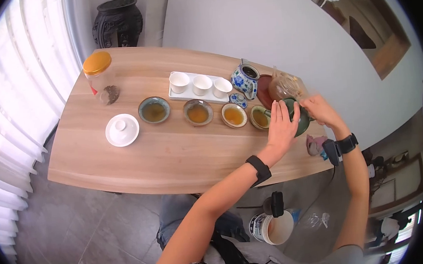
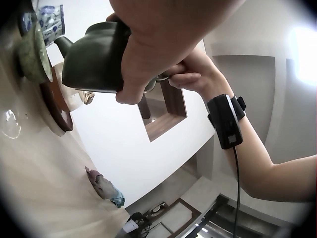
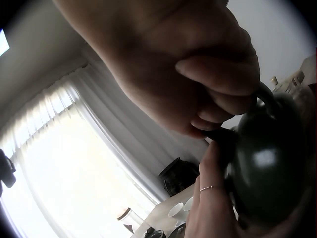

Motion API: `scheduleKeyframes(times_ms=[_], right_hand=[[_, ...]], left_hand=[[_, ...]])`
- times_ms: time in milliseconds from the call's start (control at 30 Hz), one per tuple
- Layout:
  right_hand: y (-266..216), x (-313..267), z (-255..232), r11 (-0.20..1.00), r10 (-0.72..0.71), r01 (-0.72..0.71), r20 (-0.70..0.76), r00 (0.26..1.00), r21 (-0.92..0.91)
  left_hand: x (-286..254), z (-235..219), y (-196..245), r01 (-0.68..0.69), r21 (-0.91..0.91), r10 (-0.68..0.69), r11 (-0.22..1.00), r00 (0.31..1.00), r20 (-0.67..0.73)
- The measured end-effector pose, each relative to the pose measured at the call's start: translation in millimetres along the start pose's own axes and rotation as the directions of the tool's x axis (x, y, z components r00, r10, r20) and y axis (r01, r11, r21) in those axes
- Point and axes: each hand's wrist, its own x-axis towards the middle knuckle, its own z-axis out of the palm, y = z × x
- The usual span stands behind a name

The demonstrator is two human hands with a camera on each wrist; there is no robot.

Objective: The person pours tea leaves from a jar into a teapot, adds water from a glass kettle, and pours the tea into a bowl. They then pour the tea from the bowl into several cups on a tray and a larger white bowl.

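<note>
A dark green teapot [image 1: 302, 125] is held tilted at the right of the table, its spout over a small bowl of tea [image 1: 256, 123]. My right hand [image 1: 320, 110] grips the teapot's handle, fingers curled round it in the right wrist view. My left hand [image 1: 282, 130] holds the teapot's body, the thumb on one side and the fingers on the other. In the left wrist view the spout meets the rim of the greenish bowl [image 2: 33, 57]. Three more bowls of amber tea, including a dark-rimmed one [image 1: 198, 114], line up to the left.
Behind the bowls stand a white tray [image 1: 174, 94] with three white cups, a blue-and-white pot [image 1: 244, 82] and a glass pot [image 1: 283, 86]. A lidded white bowl [image 1: 122, 131] and a gold-lidded jar [image 1: 98, 64] are left. A crumpled cloth [image 1: 315, 144] lies near the right edge.
</note>
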Motion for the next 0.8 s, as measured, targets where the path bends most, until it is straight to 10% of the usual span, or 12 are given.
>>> scheduleKeyframes(times_ms=[333,800], right_hand=[[132,-45,41,0.793,0.061,0.059,-0.177,0.982,0.606],[185,-58,87,0.519,0.221,0.121,-0.27,0.937,0.846]], left_hand=[[-25,31,22,-0.362,0.213,0.363,0.907,0.931,0.036],[-24,64,28,-0.625,0.199,0.586,0.755,0.779,0.224]])
